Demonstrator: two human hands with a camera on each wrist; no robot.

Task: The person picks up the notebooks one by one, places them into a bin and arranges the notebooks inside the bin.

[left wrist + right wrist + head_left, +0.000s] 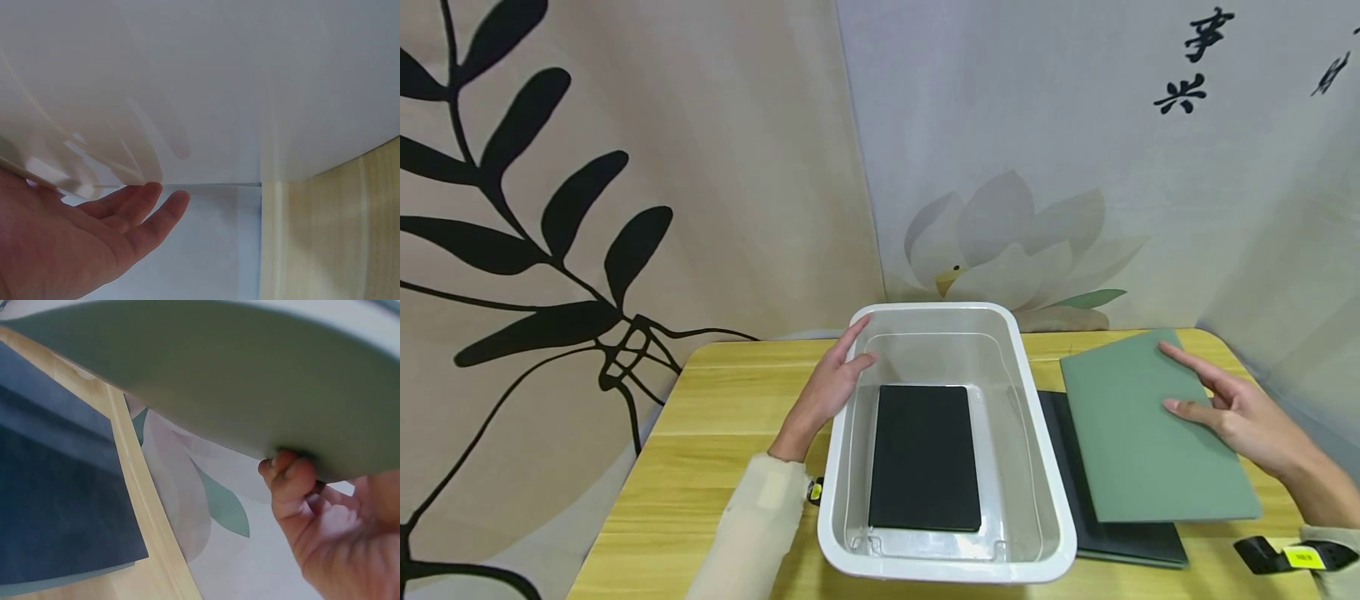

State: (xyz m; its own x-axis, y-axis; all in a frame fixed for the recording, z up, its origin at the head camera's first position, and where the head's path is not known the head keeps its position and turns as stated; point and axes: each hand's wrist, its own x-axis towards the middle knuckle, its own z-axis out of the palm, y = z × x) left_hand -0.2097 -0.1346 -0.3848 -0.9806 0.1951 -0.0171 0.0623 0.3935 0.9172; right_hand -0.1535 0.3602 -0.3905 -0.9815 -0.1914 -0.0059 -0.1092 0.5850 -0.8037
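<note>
Green notebook (pixel 1150 450) left of the right hand (pixel 1251 421), its edge in that hand's pinch, partly over a dark notebook (pixel 1138 543).

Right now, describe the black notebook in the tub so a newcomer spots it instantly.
On the wooden table stands a white tub, the left hand on its rim. Flat on its floor lies the black notebook. Unlike the dark notebook on the table and the green notebook in the right hand, it alone is inside the tub.

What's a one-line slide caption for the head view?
Left hand on the white bin, black notebook inside it; right hand holding green notebook over dark notebook.
</note>
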